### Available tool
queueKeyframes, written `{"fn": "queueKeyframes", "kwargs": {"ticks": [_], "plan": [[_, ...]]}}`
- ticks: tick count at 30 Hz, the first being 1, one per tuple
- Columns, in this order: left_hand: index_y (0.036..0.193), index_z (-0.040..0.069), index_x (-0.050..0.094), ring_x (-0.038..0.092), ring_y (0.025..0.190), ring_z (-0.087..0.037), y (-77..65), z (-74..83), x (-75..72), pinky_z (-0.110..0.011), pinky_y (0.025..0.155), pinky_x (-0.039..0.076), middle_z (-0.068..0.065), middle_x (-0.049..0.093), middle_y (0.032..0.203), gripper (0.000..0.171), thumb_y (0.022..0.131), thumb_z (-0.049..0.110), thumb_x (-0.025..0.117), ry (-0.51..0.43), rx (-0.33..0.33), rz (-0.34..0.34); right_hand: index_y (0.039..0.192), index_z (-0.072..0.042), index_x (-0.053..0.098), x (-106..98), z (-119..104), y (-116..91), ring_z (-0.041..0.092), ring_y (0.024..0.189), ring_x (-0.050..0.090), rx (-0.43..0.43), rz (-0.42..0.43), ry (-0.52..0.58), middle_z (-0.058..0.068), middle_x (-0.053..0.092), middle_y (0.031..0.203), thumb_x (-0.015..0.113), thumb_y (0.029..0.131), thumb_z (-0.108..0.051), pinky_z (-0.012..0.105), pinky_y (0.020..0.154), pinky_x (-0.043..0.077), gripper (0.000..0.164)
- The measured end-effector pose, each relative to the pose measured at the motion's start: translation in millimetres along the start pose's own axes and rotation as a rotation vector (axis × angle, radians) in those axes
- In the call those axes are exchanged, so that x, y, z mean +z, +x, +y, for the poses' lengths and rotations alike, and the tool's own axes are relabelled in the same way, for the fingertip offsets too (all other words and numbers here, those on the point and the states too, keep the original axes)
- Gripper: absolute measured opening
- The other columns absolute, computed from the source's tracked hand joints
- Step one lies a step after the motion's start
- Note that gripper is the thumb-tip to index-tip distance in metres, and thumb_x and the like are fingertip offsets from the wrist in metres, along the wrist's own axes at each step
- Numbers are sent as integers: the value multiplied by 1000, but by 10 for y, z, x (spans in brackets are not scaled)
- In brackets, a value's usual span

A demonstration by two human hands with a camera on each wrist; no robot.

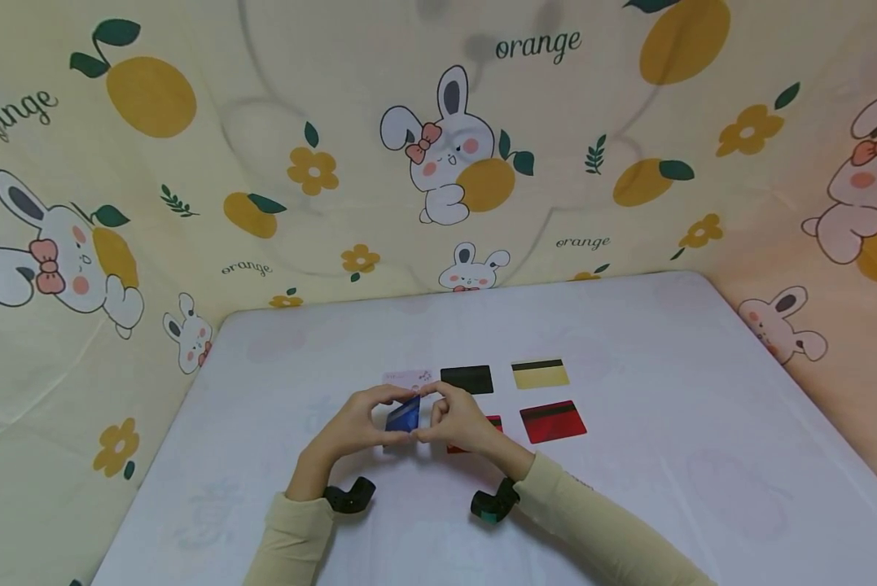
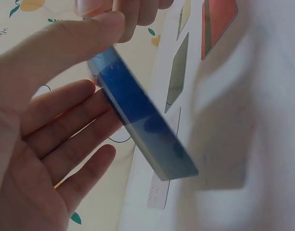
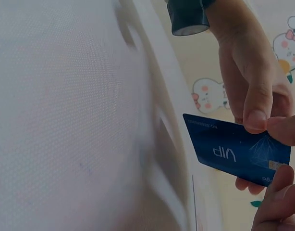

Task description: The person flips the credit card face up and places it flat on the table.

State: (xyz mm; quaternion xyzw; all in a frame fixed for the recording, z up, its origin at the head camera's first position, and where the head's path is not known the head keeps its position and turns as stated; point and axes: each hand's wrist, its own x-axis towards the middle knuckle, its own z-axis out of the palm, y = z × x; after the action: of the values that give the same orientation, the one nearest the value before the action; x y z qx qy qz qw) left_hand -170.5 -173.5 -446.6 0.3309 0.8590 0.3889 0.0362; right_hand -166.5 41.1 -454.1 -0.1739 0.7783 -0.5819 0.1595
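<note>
Closest are two light tan sleeves [image 1: 599, 521], and each wrist wears a small black camera [image 1: 494, 500]. Next come the hands. The left hand [image 1: 353, 423] pinches one end of a shiny blue VIP card [image 1: 403, 416] with its thumb and fingers. The right hand [image 1: 460, 419] pinches the other end, thumb near one corner and a finger near the next. The card is tipped up between the two hands, off the white table [image 1: 629, 325]. The right wrist view shows its gold chip and the letters VIP.

Under the right arm lies a half-hidden red card [image 1: 456, 449]. To its right is a full red card [image 1: 553, 422] with a dark stripe. Farther back, in a row, are a pale pink card [image 1: 407, 378] partly behind the left hand, a black card [image 1: 467, 379], and a gold card [image 1: 541, 373] with a dark stripe along its far edge. Behind the table hangs a cream cloth [image 1: 379, 49] with bunnies, oranges and flowers.
</note>
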Motion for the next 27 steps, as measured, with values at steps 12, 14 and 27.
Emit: {"fn": "queueKeyframes", "kwargs": {"ticks": [12,14,27], "plan": [[132,4,56,59,121,-32,-21,-38,-36,-45,102,48,-16,60,134,57,80,17,78,-126,-19,61,130,0,51,-36,28,17,5,52,44,-9,-38,78,-5,52,65,78,77,-9,20,57,40,59],[133,4,55,56,125,-33,-27,-40,-44,-44,105,46,-17,58,135,57,81,16,77,-158,-32,54,131,1,51,-27,44,24,5,51,44,2,-50,103,-6,53,66,77,78,-8,20,56,40,60],[137,6,50,55,126,-32,-37,-3,-74,-26,106,45,-21,56,133,60,83,13,75,-236,-24,81,133,3,49,28,144,72,3,49,44,46,-78,160,-9,54,65,77,78,-6,19,50,42,62]]}}
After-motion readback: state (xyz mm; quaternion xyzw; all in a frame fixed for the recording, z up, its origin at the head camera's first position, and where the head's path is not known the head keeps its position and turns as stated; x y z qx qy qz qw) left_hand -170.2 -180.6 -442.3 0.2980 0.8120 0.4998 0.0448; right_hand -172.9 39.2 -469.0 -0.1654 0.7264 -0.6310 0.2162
